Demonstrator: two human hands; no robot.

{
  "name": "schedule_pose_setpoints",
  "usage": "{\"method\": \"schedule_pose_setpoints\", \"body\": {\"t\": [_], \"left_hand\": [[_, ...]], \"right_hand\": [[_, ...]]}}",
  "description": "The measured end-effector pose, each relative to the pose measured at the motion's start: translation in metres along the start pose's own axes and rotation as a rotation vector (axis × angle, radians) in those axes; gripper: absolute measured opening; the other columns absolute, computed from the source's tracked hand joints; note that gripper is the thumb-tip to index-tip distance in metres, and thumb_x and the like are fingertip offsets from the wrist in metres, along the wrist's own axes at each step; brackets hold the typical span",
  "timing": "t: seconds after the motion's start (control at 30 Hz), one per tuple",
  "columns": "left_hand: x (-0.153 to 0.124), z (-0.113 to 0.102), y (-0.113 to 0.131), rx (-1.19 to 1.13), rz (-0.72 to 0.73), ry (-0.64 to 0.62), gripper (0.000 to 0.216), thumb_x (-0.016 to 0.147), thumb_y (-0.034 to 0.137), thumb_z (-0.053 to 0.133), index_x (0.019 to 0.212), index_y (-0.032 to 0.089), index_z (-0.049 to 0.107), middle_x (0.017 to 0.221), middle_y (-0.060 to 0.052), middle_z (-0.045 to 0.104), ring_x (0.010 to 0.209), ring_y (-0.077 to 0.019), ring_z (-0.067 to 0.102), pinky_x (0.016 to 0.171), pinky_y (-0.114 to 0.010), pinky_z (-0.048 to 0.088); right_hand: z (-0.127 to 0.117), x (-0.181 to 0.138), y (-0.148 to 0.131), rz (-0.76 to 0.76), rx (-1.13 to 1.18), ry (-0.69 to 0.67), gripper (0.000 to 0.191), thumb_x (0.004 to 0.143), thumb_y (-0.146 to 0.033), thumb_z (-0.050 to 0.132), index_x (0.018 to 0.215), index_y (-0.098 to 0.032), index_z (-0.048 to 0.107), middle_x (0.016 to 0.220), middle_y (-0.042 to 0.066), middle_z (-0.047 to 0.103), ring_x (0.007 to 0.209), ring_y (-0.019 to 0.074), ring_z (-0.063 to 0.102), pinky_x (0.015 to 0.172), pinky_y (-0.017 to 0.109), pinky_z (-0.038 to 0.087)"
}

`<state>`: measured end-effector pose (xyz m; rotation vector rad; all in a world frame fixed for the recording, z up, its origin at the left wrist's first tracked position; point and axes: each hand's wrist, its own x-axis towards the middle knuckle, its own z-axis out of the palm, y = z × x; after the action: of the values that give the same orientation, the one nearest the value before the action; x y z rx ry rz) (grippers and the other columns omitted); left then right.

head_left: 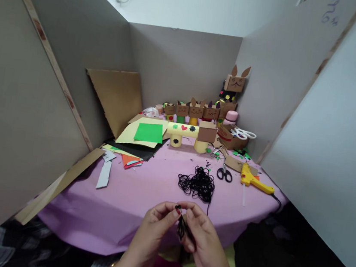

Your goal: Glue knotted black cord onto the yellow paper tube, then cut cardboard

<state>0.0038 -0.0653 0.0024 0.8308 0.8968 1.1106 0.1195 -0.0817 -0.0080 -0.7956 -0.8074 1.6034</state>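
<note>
My left hand (155, 224) and my right hand (202, 236) meet just in front of the near edge of the purple-covered table (136, 206). Both pinch a small bundle of black thread (181, 227) that hangs looped between the fingertips. A strand runs up from it to a loose tangle of black thread (198, 183) lying on the cloth a little beyond the hands.
Black scissors (224, 174) and a yellow glue gun (253, 180) lie to the right. Coloured paper sheets (147, 133) are stacked at left. A yellow tube figure with a cardboard head (190, 136) stands mid-table, smaller cardboard animals (195, 109) behind. Partition boards enclose the table on three sides.
</note>
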Motion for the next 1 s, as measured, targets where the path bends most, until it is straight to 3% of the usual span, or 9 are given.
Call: {"method": "schedule_pose_setpoints", "body": {"t": [0.17, 0.27, 0.43, 0.53, 0.67, 0.77, 0.83, 0.9, 1.0], "left_hand": [[0.002, -0.005, 0.007, 0.052, 0.138, 0.146, 0.011, 0.064, 0.026, 0.074, 0.066, 0.018, 0.066, 0.066, 0.004, 0.064, 0.066, -0.0095, 0.054, 0.066, -0.019, 0.040], [0.002, -0.007, 0.013, 0.097, 0.202, 0.156, 0.009, 0.067, 0.026, 0.072, 0.069, 0.019, 0.068, 0.074, 0.003, 0.067, 0.077, -0.0107, 0.056, 0.075, -0.018, 0.040], [0.001, -0.008, 0.020, 0.168, 0.235, 0.150, 0.007, 0.071, 0.027, 0.068, 0.069, 0.020, 0.066, 0.074, 0.002, 0.067, 0.079, -0.0123, 0.057, 0.078, -0.021, 0.040], [0.000, -0.008, 0.021, 0.263, 0.235, 0.115, 0.007, 0.073, 0.028, 0.065, 0.072, 0.021, 0.066, 0.083, 0.000, 0.067, 0.085, -0.0147, 0.057, 0.082, -0.025, 0.039], [0.000, -0.006, 0.019, 0.441, 0.322, 0.026, 0.007, 0.074, 0.027, 0.063, 0.069, 0.023, 0.065, 0.112, -0.004, 0.063, 0.109, -0.0209, 0.051, 0.096, -0.034, 0.032], [0.000, -0.005, 0.017, 0.556, 0.409, -0.011, 0.005, 0.074, 0.023, 0.063, 0.069, 0.024, 0.066, 0.123, -0.005, 0.057, 0.119, -0.0229, 0.044, 0.101, -0.038, 0.028], [-0.001, -0.005, 0.014, 0.600, 0.433, -0.002, 0.006, 0.073, 0.021, 0.063, 0.068, 0.024, 0.066, 0.125, -0.006, 0.056, 0.120, -0.0237, 0.042, 0.102, -0.040, 0.026], [-0.001, -0.006, 0.012, 0.587, 0.410, 0.003, 0.007, 0.072, 0.020, 0.063, 0.067, 0.024, 0.066, 0.125, -0.007, 0.056, 0.121, -0.0247, 0.042, 0.102, -0.041, 0.027], [-0.002, -0.005, 0.009, 0.464, 0.306, -0.013, 0.005, 0.070, 0.023, 0.064, 0.065, 0.022, 0.065, 0.125, -0.007, 0.057, 0.119, -0.0259, 0.045, 0.099, -0.041, 0.031]], "right_hand": [[-0.005, -0.003, 0.005, -0.054, -0.209, 0.016, 0.029, 0.083, -0.045, 0.056, 0.086, -0.016, 0.060, 0.054, -0.007, 0.042, 0.047, 0.0047, 0.034, 0.044, 0.016, 0.023], [-0.010, -0.004, 0.011, -0.078, -0.339, -0.012, 0.033, 0.081, -0.046, 0.057, 0.071, -0.015, 0.059, 0.052, -0.007, 0.041, 0.047, 0.0060, 0.033, 0.045, 0.018, 0.025], [-0.029, -0.006, 0.014, -0.031, -0.588, -0.117, 0.036, 0.084, -0.048, 0.051, 0.076, -0.015, 0.064, 0.054, -0.003, 0.052, 0.051, 0.0108, 0.046, 0.051, 0.022, 0.035], [-0.038, -0.005, 0.003, -0.158, -0.726, -0.071, 0.032, 0.086, -0.044, 0.049, 0.097, -0.020, 0.066, 0.095, 0.007, 0.065, 0.092, 0.0206, 0.057, 0.083, 0.032, 0.041], [-0.027, -0.002, -0.014, -0.297, -0.644, 0.061, 0.034, 0.089, -0.043, 0.043, 0.117, -0.029, 0.058, 0.132, 0.005, 0.048, 0.125, 0.0209, 0.036, 0.106, 0.037, 0.021], [-0.011, -0.001, -0.014, -0.211, -0.437, -0.098, 0.033, 0.088, -0.043, 0.048, 0.115, -0.028, 0.058, 0.116, 0.005, 0.058, 0.110, 0.0194, 0.048, 0.097, 0.033, 0.034], [-0.003, 0.000, -0.010, -0.139, -0.345, -0.186, 0.028, 0.086, -0.042, 0.053, 0.103, -0.023, 0.062, 0.084, 0.002, 0.060, 0.078, 0.0147, 0.054, 0.073, 0.026, 0.043], [0.000, 0.000, -0.005, -0.094, -0.319, -0.205, 0.025, 0.085, -0.042, 0.054, 0.087, -0.018, 0.062, 0.061, -0.005, 0.046, 0.054, 0.0091, 0.041, 0.052, 0.021, 0.034], [-0.002, -0.002, -0.001, -0.069, -0.329, -0.180, 0.030, 0.085, -0.044, 0.052, 0.075, -0.016, 0.056, 0.056, -0.007, 0.036, 0.049, 0.0072, 0.029, 0.045, 0.021, 0.023]]}}
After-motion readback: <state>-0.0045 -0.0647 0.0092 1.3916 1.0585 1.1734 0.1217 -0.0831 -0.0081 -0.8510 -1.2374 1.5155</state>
